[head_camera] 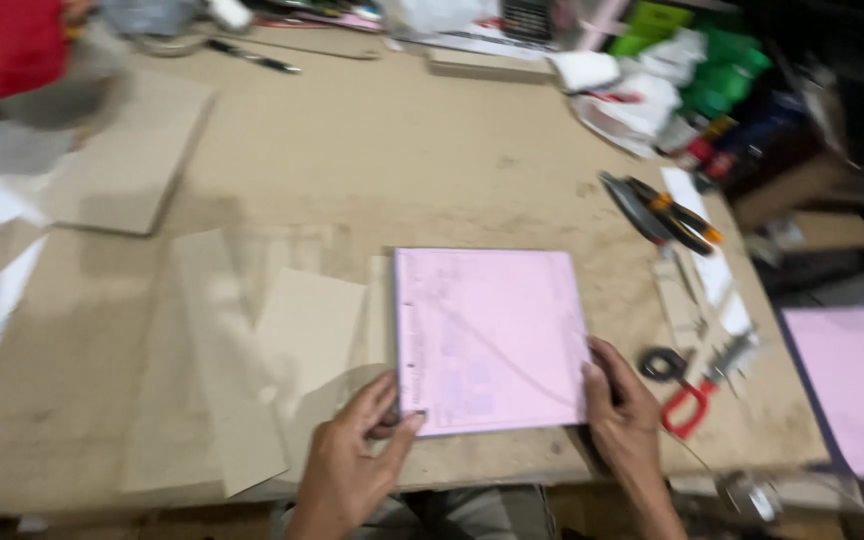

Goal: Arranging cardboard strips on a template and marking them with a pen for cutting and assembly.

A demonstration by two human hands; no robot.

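Flat pink square stack of paper sheets [490, 338], lying near the front edge of the brown fibreboard work surface [402, 150], a little right of centre. Small punched holes along its left margin. Pinched at the 7 o'clock corner by the left hand [352, 465]: thumb on top, fingers [377, 400] curled loosely against the edge and underside. Steadied at the 4 o'clock corner by the right hand [622, 410], fingers [602, 362] laid flat and nearly straight on the top sheet and side edge, closed around nothing.

Step in hand, by the look of it: squaring the stack, both hands aligning the edges. Next move likely to call for even pressure from both sides, so no sheet slides out of line.

At 9 o'clock from the stack, beige rectangular cardboard pieces [307, 330], just beside it. At 3 o'clock, red-handled scissors [687, 400], near the right hand. At 2 o'clock, orange-and-black handled pliers [672, 215], well apart. Farther at 3 o'clock, beyond the surface edge, another pink paper sheet [852, 385]. At 12 o'clock, far off, blurred clutter of green and white bags [672, 70].
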